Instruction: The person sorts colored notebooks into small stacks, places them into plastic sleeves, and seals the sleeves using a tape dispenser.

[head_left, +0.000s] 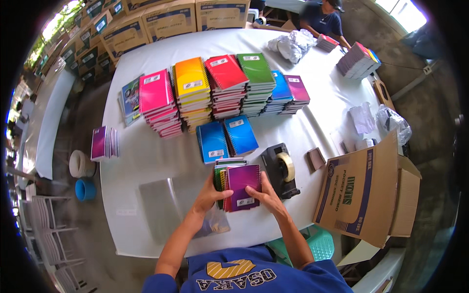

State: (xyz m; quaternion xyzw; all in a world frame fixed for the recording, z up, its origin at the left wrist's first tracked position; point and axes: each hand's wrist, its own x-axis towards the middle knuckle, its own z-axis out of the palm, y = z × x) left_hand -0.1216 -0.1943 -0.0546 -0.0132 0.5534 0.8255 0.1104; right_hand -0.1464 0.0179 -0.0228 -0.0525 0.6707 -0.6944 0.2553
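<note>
1. held up in front of the body, over the near part of the white-covered table (124, 195): a bundle of small notebooks (244, 181).
2. pointing almost straight away from the body along its long axis, with only a slight lean; turned with a purple cover upward and a white label at the near end.
3. built of glossy, flat rectangular covers and wire coils; stepped out at the left in strips of green, yellow and red under the purple.
4. clasped at the left side by the left hand (211, 194), closed around the edge, thumb laid over onto the cover, other fingers mostly hidden behind.
5. gripped at the right side by the right hand (268, 196), thumb pressed on the cover above the label, remaining fingers largely out of sight.
6. lying just beyond the bundle: two blue notebooks (241, 134), smooth and shiny.
7. set near the right hand: a black tape dispenser (273, 168) with a ring-shaped tan roll.
8. spread flat near the left forearm: clear plastic (159, 207), thin and glossy.
9. piled in a row farther off: notebook stacks (192, 73) in pink, yellow, red, green, blue and purple.
10. tilted at the right: an open cardboard carton (364, 188), brown and stiff.
</note>
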